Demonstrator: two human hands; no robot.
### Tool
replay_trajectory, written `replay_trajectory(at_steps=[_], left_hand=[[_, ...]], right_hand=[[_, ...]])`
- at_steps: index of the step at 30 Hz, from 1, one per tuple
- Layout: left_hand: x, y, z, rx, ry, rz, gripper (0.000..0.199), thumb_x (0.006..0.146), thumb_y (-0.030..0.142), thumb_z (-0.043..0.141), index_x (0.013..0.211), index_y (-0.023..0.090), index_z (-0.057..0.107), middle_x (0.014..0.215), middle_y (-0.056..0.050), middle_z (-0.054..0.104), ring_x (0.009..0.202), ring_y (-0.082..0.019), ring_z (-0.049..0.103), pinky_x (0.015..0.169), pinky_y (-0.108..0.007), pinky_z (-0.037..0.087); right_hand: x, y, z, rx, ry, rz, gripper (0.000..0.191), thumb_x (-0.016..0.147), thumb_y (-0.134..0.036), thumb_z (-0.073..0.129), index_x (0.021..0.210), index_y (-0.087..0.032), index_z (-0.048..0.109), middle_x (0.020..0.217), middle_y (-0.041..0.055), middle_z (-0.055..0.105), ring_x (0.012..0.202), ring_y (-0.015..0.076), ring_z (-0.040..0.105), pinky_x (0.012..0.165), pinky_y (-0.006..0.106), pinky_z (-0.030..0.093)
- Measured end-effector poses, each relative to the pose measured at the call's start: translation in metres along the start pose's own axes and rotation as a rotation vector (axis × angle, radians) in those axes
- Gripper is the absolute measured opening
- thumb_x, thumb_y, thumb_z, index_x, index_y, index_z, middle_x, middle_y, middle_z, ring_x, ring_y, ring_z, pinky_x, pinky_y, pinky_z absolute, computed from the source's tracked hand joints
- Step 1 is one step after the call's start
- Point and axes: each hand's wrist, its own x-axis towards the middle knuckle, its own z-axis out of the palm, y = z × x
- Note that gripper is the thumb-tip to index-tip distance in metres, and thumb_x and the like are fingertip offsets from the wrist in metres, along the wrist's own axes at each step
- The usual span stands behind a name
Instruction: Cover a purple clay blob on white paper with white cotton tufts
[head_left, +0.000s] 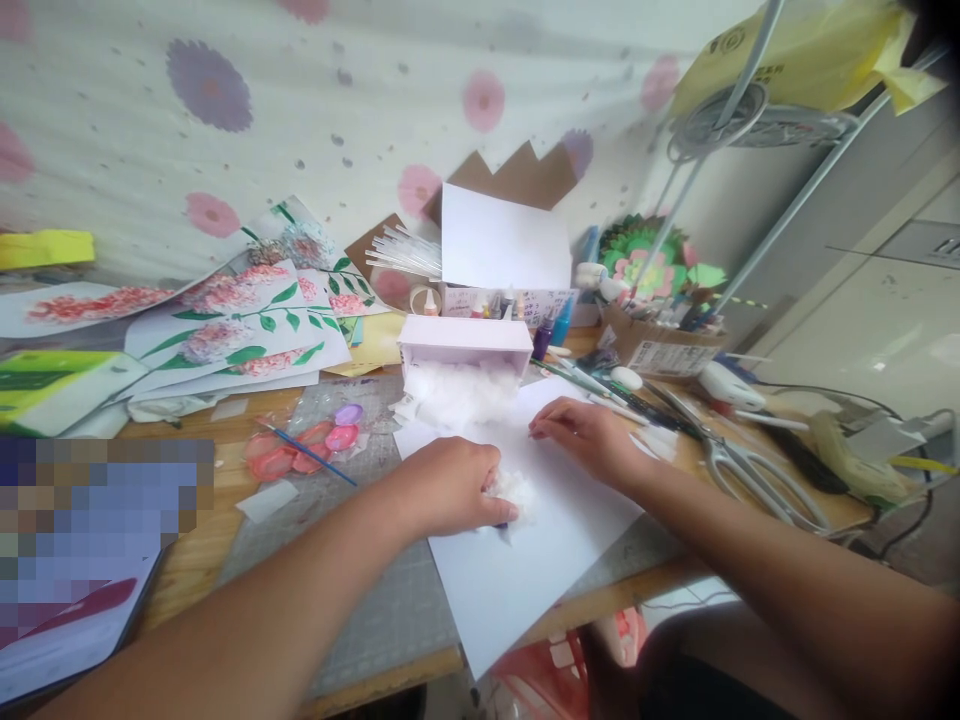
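Note:
My left hand (457, 488) is closed round a tuft of white cotton wool (517, 497), thumb on the near side, low over a sheet of white paper (491, 590). Beyond it lies a heap of similar white fluff (465, 392), spilling from an open white box (465, 338) on its side. My right hand (589, 437) hovers at the paper's right part, its fingers curled and drawn together. Whether a small piece sits between those fingertips is too blurred to tell. The paper rests on a grey cutting mat (360, 590) and juts past the table's front edge.
On the left are a paint palette (296, 455) with a blue brush (307, 452), a tablet-like screen (75, 580) and flower paintings (240, 320). Large scissors (739, 465) and tools lie right. Behind stand glue bottles (551, 330) and a cardboard box (660, 350) of pens.

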Motion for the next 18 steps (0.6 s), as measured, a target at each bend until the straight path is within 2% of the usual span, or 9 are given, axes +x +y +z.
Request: replay_trajectory(at_steps=[3, 5, 7, 9, 13, 16, 18], left_hand=[[-0.001, 0.001, -0.001, -0.022, -0.013, -0.011, 0.035, 0.062, 0.057, 0.054, 0.071, 0.023, 0.052, 0.070, 0.001, 0.058, 0.060, -0.016, 0.050, 0.044, -0.024, 0.027], [0.000, 0.001, -0.001, -0.048, -0.032, -0.003, 0.033, 0.063, 0.054, 0.055, 0.072, 0.023, 0.053, 0.069, 0.001, 0.058, 0.060, -0.016, 0.051, 0.046, -0.024, 0.029], [0.001, 0.000, -0.001, -0.046, -0.043, 0.032, 0.026, 0.062, 0.047, 0.057, 0.070, 0.022, 0.052, 0.068, 0.001, 0.058, 0.060, -0.015, 0.051, 0.047, -0.023, 0.029], [0.003, -0.002, 0.001, -0.032, -0.040, 0.057, 0.022, 0.063, 0.042, 0.057, 0.067, 0.021, 0.051, 0.068, 0.001, 0.057, 0.060, -0.015, 0.050, 0.046, -0.023, 0.029], [0.004, -0.007, -0.002, -0.113, -0.076, 0.046, 0.031, 0.070, 0.052, 0.050, 0.069, 0.021, 0.051, 0.070, 0.001, 0.058, 0.060, -0.014, 0.050, 0.046, -0.023, 0.029], [0.002, -0.008, -0.008, -0.169, -0.153, 0.062, 0.039, 0.071, 0.060, 0.047, 0.074, 0.021, 0.052, 0.072, 0.001, 0.058, 0.061, -0.013, 0.050, 0.048, -0.023, 0.032], [0.001, -0.009, -0.011, -0.164, -0.190, 0.085, 0.038, 0.067, 0.059, 0.052, 0.076, 0.022, 0.052, 0.073, 0.002, 0.058, 0.062, -0.014, 0.051, 0.049, -0.022, 0.033]], right_hand=[[-0.009, -0.026, -0.005, 0.207, 0.005, -0.071, 0.015, 0.084, -0.025, 0.051, 0.074, -0.016, 0.058, 0.078, 0.0052, 0.065, 0.069, 0.0143, 0.063, 0.065, 0.028, 0.050], [-0.019, -0.048, -0.007, 0.268, -0.093, -0.194, 0.011, 0.085, -0.022, 0.049, 0.079, -0.016, 0.056, 0.080, 0.0063, 0.065, 0.071, 0.0143, 0.063, 0.064, 0.027, 0.051], [-0.028, -0.065, -0.007, 0.172, -0.240, -0.342, 0.007, 0.084, -0.017, 0.049, 0.085, -0.017, 0.056, 0.084, 0.0070, 0.066, 0.076, 0.0138, 0.062, 0.067, 0.026, 0.050], [-0.035, -0.075, -0.005, 0.028, -0.358, -0.474, 0.011, 0.084, -0.012, 0.046, 0.087, -0.018, 0.055, 0.086, 0.0079, 0.065, 0.078, 0.0145, 0.061, 0.068, 0.026, 0.048], [-0.037, -0.074, 0.001, -0.174, -0.448, -0.554, 0.016, 0.080, -0.006, 0.043, 0.084, -0.018, 0.054, 0.082, 0.0080, 0.064, 0.075, 0.0164, 0.059, 0.066, 0.027, 0.046], [-0.036, -0.069, 0.003, -0.199, -0.459, -0.552, 0.016, 0.080, -0.007, 0.044, 0.084, -0.018, 0.054, 0.081, 0.0074, 0.062, 0.074, 0.0163, 0.058, 0.067, 0.027, 0.046], [-0.036, -0.067, 0.004, -0.188, -0.468, -0.538, 0.014, 0.081, -0.009, 0.044, 0.085, -0.018, 0.054, 0.081, 0.0071, 0.062, 0.074, 0.0160, 0.058, 0.067, 0.026, 0.045]])
